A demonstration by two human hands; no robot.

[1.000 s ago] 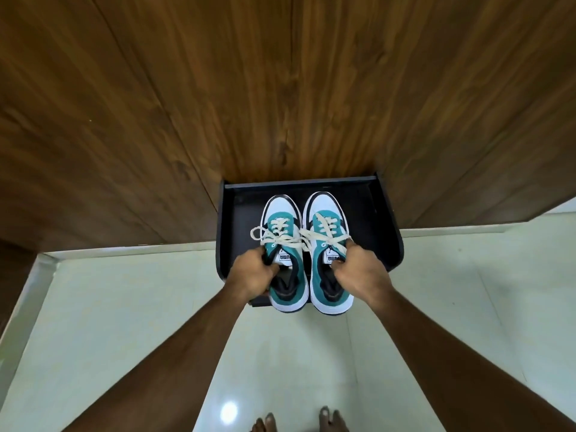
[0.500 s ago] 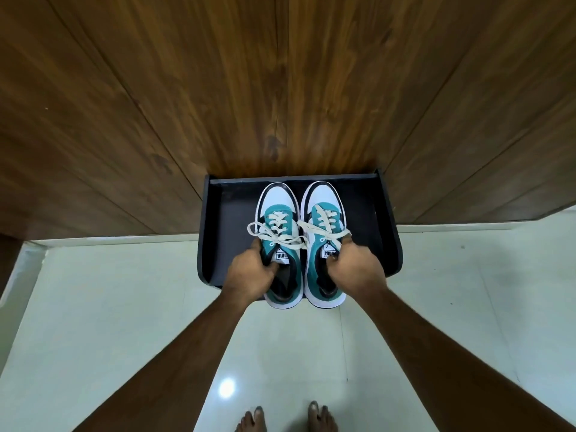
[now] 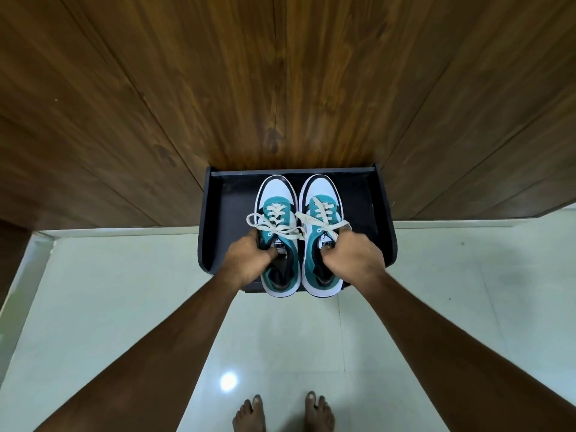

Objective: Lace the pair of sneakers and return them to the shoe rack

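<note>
The two teal-and-white sneakers are sitting side by side, toes to the wall, on the black shoe rack (image 3: 381, 213), their heels overhanging its front edge: the left sneaker (image 3: 276, 198) with its cream laces (image 3: 274, 227) tied, the right sneaker (image 3: 321, 194) likewise laced. The left hand (image 3: 246, 260) is gripping the left shoe's collar, thumb tucked inside, and the right hand (image 3: 352, 255) is clamping the right shoe's collar the same way, though its fingertips are hidden. The rack is standing against a wood-panelled wall (image 3: 280, 88) on pale floor tiles (image 3: 124, 291), bare feet (image 3: 249, 413) showing below.

Dark wood-panelled wall (image 3: 280, 88) behind, pale glossy tiled floor (image 3: 436, 291), bare feet (image 3: 249, 414) below.
</note>
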